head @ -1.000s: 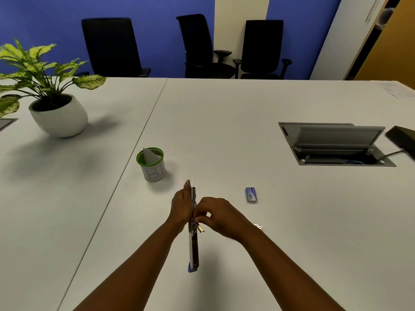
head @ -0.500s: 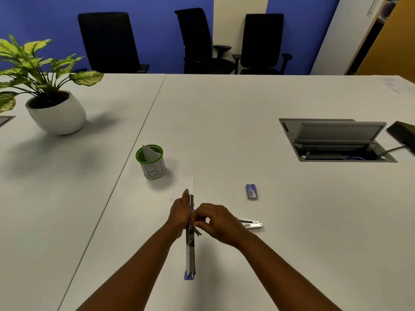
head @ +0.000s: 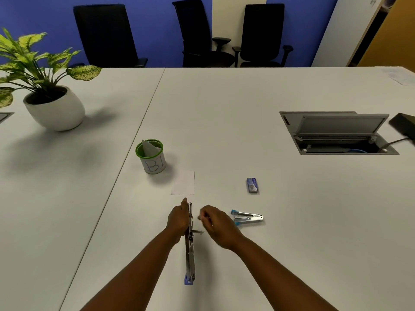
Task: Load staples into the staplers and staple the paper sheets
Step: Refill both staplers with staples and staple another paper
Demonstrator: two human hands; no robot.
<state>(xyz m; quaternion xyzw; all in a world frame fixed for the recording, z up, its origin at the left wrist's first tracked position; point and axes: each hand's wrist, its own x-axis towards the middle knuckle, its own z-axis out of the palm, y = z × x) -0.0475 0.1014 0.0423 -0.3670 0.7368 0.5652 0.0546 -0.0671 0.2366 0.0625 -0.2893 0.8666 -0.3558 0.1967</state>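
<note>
Blue wall, black chairs — white tables

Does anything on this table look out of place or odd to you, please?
Nothing looks damaged or spilled. The stapler held by the left hand is swung fully open into a long strip, as for loading. A second stapler lies half open beside the right hand.

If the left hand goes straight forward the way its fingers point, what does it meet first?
Most likely the small paper sheet, lying flat just beyond the left hand, which grips the opened stapler. Height above the table is unclear, so it may pass over it.
</note>
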